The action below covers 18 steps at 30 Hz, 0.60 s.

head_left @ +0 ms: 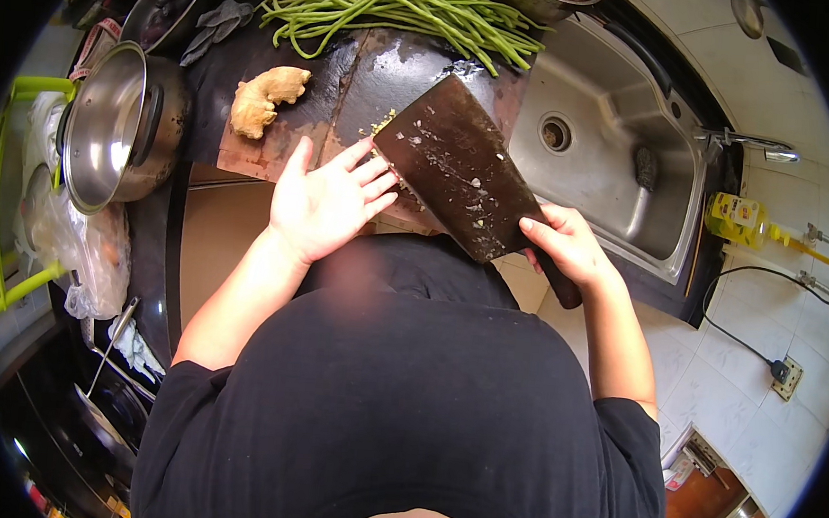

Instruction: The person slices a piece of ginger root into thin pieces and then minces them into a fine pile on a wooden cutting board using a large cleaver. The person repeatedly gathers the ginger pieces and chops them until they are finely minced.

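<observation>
My right hand (pixel 567 245) is wrapped round the handle of a broad, dark cleaver (pixel 463 162). Its blade is turned flat toward me, with pale chopped bits stuck to it. My left hand (pixel 328 197) is palm up with the fingers spread, the fingertips close to or touching the blade's left edge. Finely chopped yellow-green pieces (pixel 382 122) lie on the wet, dark cutting board (pixel 336 74) just past my left fingers, partly hidden by the blade. A knob of ginger (pixel 268 100) rests on the board's left side.
Long green beans (pixel 401 11) are heaped at the board's far side. To the right is a steel sink (pixel 612 129) with a tap (pixel 749 142) and a yellow bottle (pixel 735 220). A steel pot (pixel 109 131) stands at left, near plastic bags (pixel 88 248) and a grey cloth (pixel 217 28).
</observation>
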Tool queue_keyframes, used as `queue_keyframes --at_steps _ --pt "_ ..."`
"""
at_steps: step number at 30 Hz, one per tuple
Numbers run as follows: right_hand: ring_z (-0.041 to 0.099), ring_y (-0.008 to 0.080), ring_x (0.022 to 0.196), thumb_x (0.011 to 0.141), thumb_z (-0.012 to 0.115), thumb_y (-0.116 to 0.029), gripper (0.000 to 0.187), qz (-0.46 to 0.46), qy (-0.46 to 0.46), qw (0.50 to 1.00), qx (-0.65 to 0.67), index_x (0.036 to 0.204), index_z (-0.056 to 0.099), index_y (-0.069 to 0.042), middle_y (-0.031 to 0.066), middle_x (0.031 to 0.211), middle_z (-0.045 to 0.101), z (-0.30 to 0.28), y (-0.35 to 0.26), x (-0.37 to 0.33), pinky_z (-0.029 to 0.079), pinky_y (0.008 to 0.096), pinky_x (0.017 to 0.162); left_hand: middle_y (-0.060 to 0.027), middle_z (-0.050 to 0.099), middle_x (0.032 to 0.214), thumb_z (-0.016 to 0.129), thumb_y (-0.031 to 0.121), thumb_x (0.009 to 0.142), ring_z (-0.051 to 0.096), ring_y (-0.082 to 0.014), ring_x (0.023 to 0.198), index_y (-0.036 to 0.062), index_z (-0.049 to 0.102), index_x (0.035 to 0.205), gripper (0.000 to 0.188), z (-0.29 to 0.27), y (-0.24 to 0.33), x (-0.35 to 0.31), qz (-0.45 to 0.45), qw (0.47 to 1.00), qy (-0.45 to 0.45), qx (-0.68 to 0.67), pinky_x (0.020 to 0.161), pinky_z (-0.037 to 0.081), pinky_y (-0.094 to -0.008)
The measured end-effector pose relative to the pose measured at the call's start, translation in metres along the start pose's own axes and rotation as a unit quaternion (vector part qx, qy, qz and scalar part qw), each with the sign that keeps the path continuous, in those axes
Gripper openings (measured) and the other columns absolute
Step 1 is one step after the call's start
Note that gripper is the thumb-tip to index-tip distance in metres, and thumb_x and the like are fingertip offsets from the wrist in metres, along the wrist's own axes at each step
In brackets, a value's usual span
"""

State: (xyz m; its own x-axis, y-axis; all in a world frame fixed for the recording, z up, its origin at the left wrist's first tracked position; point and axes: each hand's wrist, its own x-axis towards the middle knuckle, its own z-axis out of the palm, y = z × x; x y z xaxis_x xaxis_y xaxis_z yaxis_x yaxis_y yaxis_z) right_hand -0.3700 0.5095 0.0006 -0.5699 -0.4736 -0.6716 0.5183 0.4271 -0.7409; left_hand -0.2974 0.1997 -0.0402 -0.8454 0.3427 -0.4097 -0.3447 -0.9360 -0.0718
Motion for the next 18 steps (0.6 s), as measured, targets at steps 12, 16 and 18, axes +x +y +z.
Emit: queue_keyframes --at_steps 12,16,18 --pt "0.062 0.0283 0.059 0.079 0.068 -0.026 0.02 -0.292 0.296 0.722 -0.553 0.096 0.069 -0.016 0.0091 0.066 0.061 0.017 -0.014 0.022 0.05 0.0382 0.058 -0.015 0.047 0.138 0.018 0.047 0.101 0.047 -0.0261 0.125 0.0019 0.039 0.138 0.062 -0.004 0.025 -0.017 0.248 0.921 0.149 0.26 0.102 0.036 -0.0371" --pt "0.059 0.0247 0.057 0.076 0.071 -0.024 0.026 -0.341 0.3 0.609 -0.65 0.101 0.068 -0.019 0.0039 0.063 0.055 0.024 -0.014 0.036 0.049 0.0372 0.055 -0.0116 0.057 0.126 0.023 0.038 0.103 0.053 -0.0204 0.116 0.0026 0.049 0.128 0.05 -0.039 0.053 -0.004 0.4 0.782 0.158 0.451 0.095 0.04 -0.0326" --pt "0.058 0.024 0.058 0.073 0.072 -0.024 0.033 -0.364 0.269 0.604 -0.656 0.104 0.067 -0.018 0.0041 0.065 0.055 0.023 -0.006 0.041 0.048 0.0362 0.055 -0.0109 0.058 0.124 0.027 0.033 0.104 0.054 -0.0184 0.113 0.0028 0.051 0.125 0.044 -0.058 0.066 -0.002 0.452 0.696 0.161 0.534 0.093 0.04 -0.0303"
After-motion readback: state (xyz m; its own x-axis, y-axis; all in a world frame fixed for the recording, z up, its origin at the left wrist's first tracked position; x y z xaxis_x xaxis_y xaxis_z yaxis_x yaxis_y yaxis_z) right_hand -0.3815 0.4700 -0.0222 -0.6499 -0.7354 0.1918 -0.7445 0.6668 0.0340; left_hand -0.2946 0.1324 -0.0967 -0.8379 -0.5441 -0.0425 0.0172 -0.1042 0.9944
